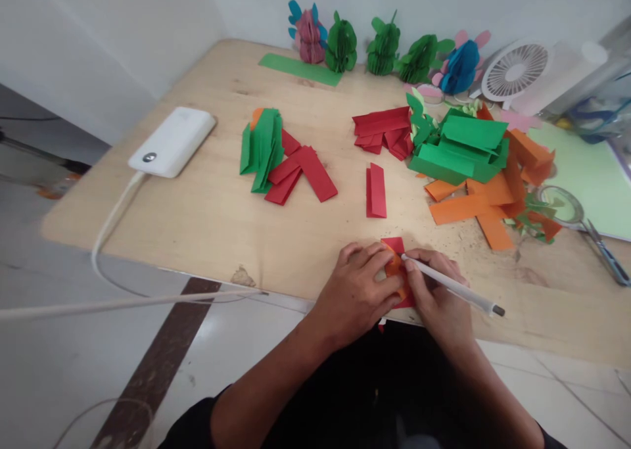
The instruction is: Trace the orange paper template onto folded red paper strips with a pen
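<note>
My right hand (441, 301) grips a white pen (456, 283), its tip down at the paper by the table's front edge. A red folded paper strip (393, 244) lies there, and an orange paper piece (396, 265) rests on top of it. Bent over both papers, my left hand (357, 288) holds the orange piece down with its fingertips. Much of the orange piece is hidden under those fingers. Just beyond my hands lies another red folded strip (376, 191).
Green folded papers (263, 148) and red strips (315, 173) lie left of centre. To the right are green strips (458, 146), orange strips (493, 199) and scissors (606, 252). Paper honeycomb figures (384, 48) and a small fan (516, 71) line the back. A cabled power bank (175, 140) sits left.
</note>
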The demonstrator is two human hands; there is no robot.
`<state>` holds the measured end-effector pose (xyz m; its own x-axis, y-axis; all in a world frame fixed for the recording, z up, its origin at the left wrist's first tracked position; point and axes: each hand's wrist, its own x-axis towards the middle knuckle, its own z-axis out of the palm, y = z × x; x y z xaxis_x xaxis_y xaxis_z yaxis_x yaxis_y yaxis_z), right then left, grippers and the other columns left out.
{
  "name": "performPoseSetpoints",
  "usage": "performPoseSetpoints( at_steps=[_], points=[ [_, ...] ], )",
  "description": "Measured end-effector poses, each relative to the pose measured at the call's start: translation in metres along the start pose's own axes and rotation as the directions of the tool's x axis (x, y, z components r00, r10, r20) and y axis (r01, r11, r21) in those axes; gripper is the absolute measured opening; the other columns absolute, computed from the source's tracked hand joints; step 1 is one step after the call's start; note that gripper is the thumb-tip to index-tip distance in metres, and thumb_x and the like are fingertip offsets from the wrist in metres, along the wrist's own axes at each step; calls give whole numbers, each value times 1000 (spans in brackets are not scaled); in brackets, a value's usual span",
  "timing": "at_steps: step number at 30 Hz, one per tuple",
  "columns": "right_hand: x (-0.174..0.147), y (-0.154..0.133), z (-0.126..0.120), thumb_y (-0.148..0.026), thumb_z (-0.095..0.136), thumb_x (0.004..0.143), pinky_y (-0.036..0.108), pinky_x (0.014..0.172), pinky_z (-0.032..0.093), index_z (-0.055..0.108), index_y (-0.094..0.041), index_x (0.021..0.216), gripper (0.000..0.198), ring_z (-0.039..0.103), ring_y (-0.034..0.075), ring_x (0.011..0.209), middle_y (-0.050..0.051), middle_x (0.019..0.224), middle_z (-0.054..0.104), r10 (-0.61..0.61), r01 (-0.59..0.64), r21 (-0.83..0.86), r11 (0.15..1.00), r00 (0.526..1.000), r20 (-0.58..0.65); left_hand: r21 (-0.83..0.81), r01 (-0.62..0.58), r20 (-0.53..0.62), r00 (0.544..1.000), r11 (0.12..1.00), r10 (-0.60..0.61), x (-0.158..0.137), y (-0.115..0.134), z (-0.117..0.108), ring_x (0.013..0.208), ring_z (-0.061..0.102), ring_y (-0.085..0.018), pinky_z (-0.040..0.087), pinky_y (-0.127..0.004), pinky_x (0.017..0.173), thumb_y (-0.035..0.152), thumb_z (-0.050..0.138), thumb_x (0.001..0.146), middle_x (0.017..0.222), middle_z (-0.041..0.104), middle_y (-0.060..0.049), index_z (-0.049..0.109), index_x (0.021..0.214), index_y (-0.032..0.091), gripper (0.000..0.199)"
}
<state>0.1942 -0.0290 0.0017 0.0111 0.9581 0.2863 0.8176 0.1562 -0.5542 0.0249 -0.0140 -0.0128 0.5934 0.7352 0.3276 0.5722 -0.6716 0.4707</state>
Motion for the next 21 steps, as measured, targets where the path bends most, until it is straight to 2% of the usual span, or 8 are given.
performPoseSetpoints(
  at_steps=[4, 16, 21],
  points=[
    [2, 0, 2, -35, 52, 93, 38, 79, 47, 63, -25, 91, 16, 65, 19, 81, 2, 87, 72, -5, 5, -3, 1000, 1000, 6, -6, -6, -7, 1000, 1000, 6, 0, 0, 0, 126, 48, -27, 37, -49, 104, 32, 54, 93, 124, 60, -10, 66, 105, 23, 19],
    [9, -4, 5, -34, 52, 93, 37, 78, 45, 63, -25, 91, 15, 64, 20, 81, 2, 87, 72, -20, 20, -10, 1000, 1000, 4, -18, -2, -19, 1000, 1000, 2, 1, 1, -3, 124, 48, -26, 37, -48, 101, 30, 55, 93, 125, 59, -9, 66, 94, 22, 14],
    [11, -3, 8, -35, 51, 93, 37, 80, 44, 63, -24, 91, 16, 63, 20, 83, 2, 88, 72, -20, 20, -8, 1000, 1000, 14, -14, -10, -34, 999, 1000, 9, 1, 0, -2, 125, 48, -26, 37, -48, 103, 32, 52, 95, 126, 59, -10, 66, 98, 22, 17]
  ],
)
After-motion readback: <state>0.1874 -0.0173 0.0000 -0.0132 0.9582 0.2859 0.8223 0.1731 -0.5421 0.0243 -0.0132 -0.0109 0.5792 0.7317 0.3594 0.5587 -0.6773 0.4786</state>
